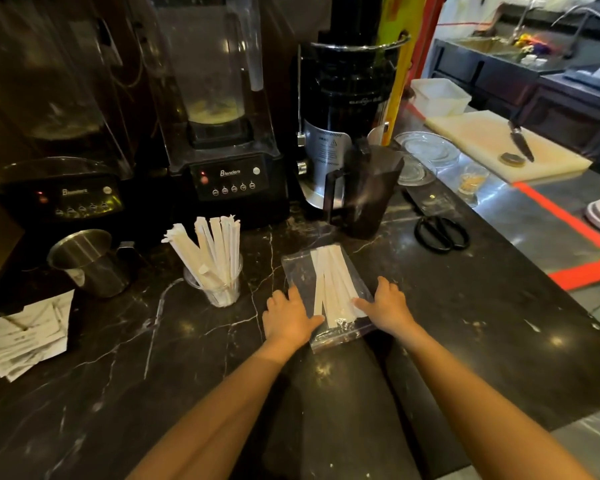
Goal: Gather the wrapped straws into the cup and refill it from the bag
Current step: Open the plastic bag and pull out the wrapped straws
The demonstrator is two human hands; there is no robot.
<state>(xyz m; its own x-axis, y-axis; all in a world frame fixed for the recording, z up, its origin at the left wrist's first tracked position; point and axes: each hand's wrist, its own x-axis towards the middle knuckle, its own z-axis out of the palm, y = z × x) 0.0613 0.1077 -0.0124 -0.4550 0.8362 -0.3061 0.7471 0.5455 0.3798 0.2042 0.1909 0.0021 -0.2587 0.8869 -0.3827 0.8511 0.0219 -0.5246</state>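
On dark veined marble counter [430, 323]: both hands flat on straw bag, cup alongside.

Item, left to right: loose stack of white paper slips [25, 337]; steel jug [90, 261]; clear plastic cup [219, 289] holding upright fanned paper-wrapped straws [212, 247], top-heavy and likely to tip if nudged; left hand [288, 317] and right hand [385, 306], fingers spread, pressing not gripping the clear plastic zip bag [329, 296] of flat white wrapped straws [329, 285]. Risks: slick bag sliding; straws spilling when drawn out; black scissors [442, 233] nearby.
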